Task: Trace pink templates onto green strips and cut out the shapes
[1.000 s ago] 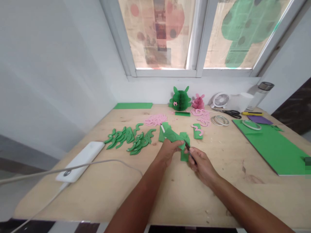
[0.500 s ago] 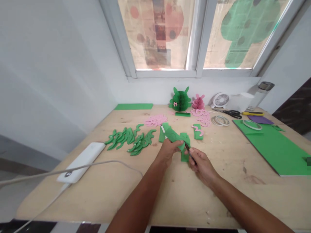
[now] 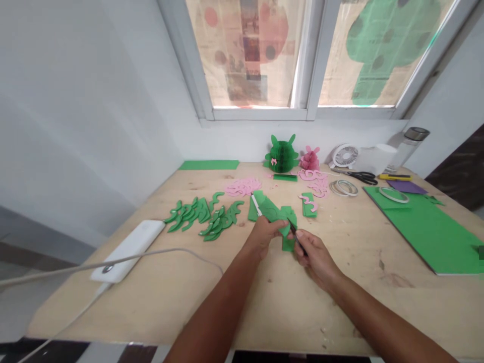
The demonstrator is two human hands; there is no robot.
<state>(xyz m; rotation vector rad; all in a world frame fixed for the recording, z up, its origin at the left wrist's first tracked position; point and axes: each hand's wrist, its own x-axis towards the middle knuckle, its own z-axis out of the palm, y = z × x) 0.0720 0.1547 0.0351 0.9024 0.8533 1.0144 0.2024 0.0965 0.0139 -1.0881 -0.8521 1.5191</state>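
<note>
My left hand (image 3: 264, 234) pinches a piece of green paper (image 3: 284, 230) between thumb and fingers. In my right hand (image 3: 315, 254) is a pair of dark scissors (image 3: 298, 238), fingers wrapped round the handles and blades against the paper's right side. More green paper (image 3: 266, 207) lies just beyond my left hand, with a slim white pen-like thing (image 3: 256, 204) across it. Left of my hands are piles of curved green paper cutouts (image 3: 221, 224). A heap of pink paper cutouts (image 3: 244, 186) is farther back.
Against the wall stand a green honeycomb paper figure (image 3: 282, 156), a pink one (image 3: 310, 159), a small white fan (image 3: 345, 156) and a bottle (image 3: 406, 146). Tape rolls (image 3: 347, 188), black-handled scissors (image 3: 363, 176) and a green sheet (image 3: 434, 237) lie right. A white power bank (image 3: 130, 249) with cables lies left.
The scissors have shifted very slightly against the green paper, and the piece at my left thumb looks slightly turned. The whole view has moved a little; both hands keep their places.
</note>
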